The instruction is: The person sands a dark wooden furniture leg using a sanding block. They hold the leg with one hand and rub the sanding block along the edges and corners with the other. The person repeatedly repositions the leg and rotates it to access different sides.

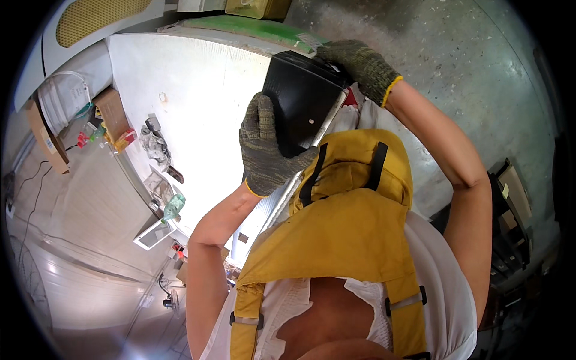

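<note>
Left hand point(267, 150): spread flat against the black box point(303, 99), thumb apart from the fingers.
Right hand point(363, 66): at the box's far corner; how tightly it closes is unclear.
Black box: between both hands.
White tabletop point(186, 102): left of the grip.

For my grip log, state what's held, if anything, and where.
A black part: right hand grips its far right corner, left hand spread against its near left side.

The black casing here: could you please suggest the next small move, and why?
Perhaps steady the black casing with the left hand on its left side: it lies near the edge of the white tabletop, with the right hand at its far corner.
</note>
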`<action>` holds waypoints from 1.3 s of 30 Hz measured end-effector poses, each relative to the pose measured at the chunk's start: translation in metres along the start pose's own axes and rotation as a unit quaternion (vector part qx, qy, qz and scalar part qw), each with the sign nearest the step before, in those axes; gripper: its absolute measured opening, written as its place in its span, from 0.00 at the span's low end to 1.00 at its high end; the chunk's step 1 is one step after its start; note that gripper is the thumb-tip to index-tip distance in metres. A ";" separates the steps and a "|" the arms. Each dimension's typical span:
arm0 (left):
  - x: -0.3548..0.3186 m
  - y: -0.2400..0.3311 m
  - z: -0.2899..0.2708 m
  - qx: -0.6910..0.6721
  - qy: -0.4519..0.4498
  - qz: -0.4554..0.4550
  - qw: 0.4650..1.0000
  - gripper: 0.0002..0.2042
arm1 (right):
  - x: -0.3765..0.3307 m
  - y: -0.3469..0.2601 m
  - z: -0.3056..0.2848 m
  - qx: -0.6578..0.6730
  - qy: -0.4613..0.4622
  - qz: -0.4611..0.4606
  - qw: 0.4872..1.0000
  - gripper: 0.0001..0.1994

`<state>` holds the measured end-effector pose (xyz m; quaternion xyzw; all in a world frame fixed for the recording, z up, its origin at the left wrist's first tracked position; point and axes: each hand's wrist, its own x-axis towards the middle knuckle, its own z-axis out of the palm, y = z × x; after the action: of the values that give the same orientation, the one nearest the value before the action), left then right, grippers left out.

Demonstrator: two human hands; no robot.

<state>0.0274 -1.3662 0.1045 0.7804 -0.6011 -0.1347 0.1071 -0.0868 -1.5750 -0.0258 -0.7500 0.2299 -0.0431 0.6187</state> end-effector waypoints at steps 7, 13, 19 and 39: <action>0.001 0.010 0.004 -0.028 -0.010 -0.033 0.999 0.56 | -0.015 -0.007 -0.016 0.033 -0.002 0.017 0.999 0.12; 0.002 0.014 0.002 -0.042 -0.029 -0.054 0.997 0.57 | -0.082 0.000 0.001 -0.072 0.224 -0.061 0.970 0.17; 0.001 0.013 0.004 -0.014 -0.024 -0.024 0.999 0.57 | -0.120 -0.031 0.087 -0.037 0.382 -0.029 0.923 0.17; -0.004 0.007 0.006 -0.032 -0.028 -0.006 0.999 0.55 | -0.101 -0.069 0.074 0.599 0.271 0.045 0.752 0.10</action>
<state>0.0178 -1.3647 0.1019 0.7763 -0.5943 -0.1762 0.1147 -0.1307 -1.4588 0.0443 -0.1713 0.3487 -0.3458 0.8541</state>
